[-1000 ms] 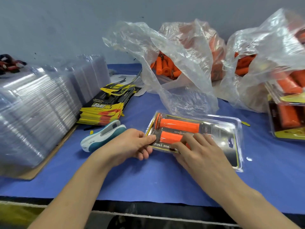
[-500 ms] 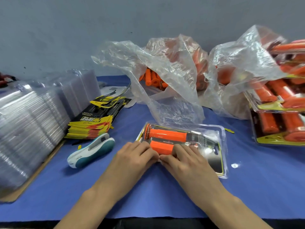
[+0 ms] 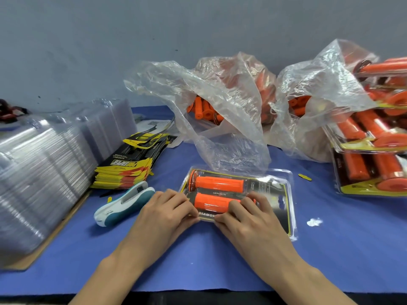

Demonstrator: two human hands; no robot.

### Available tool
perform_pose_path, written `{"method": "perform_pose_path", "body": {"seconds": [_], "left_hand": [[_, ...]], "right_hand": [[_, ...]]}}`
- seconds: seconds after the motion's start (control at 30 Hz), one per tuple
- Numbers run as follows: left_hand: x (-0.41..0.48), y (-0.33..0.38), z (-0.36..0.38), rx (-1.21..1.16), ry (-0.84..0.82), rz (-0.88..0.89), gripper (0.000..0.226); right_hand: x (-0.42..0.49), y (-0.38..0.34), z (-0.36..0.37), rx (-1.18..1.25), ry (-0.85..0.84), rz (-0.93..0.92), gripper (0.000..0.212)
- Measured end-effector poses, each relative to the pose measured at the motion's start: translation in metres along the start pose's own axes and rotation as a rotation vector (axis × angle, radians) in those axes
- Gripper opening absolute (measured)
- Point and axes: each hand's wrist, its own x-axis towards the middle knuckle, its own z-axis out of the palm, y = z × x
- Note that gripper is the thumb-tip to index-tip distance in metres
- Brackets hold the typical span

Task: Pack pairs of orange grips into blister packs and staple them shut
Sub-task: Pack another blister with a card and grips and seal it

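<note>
A clear blister pack [image 3: 286,190] lies flat on the blue desk [image 3: 330,256], its long axis running left to right. Two orange grips [image 3: 219,183] sit inside, parallel, with their flanged ends pointing left. The left hand [image 3: 164,214] and right hand [image 3: 248,219] clasp the pack's near edge with curled fingers. A stapler [image 3: 125,203] rests just to the left.

The blister pack [image 3: 269,188] is clear, glossy plastic catching glare; the orange grips [image 3: 219,184] inside look matt and finely ribbed, perhaps rubber. Beneath the pack, the worktop [image 3: 341,249] wears matt blue cloth. Behind the pack, bags [image 3: 222,119] are thin crinkled film. Left of the pack, the stapler [image 3: 125,205] is smooth plastic.
</note>
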Motion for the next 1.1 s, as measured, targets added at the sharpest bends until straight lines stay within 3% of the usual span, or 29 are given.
{"method": "perform_pose_path", "body": {"seconds": [0.47,0.67,0.77,0.83,0.9,0.93,1.0,1.07,1.1], "left_hand": [[-0.002,0.003,-0.001,0.079,-0.017,-0.055,0.02],[0.001,0.029,0.005,-0.093,-0.113,-0.028,0.022],[0.006,0.031,-0.002,-0.153,-0.122,-0.007,0.026],[0.006,0.012,-0.012,-0.185,-0.022,-0.121,0.03],[0.0,-0.022,-0.025,-0.157,0.073,-0.458,0.043],[-0.005,-0.038,-0.03,-0.11,0.031,-0.646,0.051],[-0.019,-0.059,-0.032,0.019,-0.254,-0.899,0.072],[-0.029,-0.064,-0.026,0.183,-0.521,-0.897,0.082],[-0.032,-0.063,-0.024,0.234,-0.556,-0.88,0.079]], "right_hand": [[0.0,0.004,0.008,-0.06,0.01,0.047,0.024],[-0.002,0.003,0.01,-0.063,-0.008,0.025,0.015],[-0.001,0.002,0.009,-0.042,0.008,0.052,0.022],[0.0,0.003,0.008,-0.025,0.02,0.064,0.025],[0.001,0.003,0.007,-0.018,0.02,0.066,0.026],[0.001,0.003,0.007,-0.019,0.02,0.07,0.026],[0.001,0.002,0.007,-0.017,0.016,0.08,0.027],[0.002,0.002,0.006,-0.004,0.009,0.08,0.026],[0.002,0.002,0.006,0.003,0.006,0.08,0.026]]}}
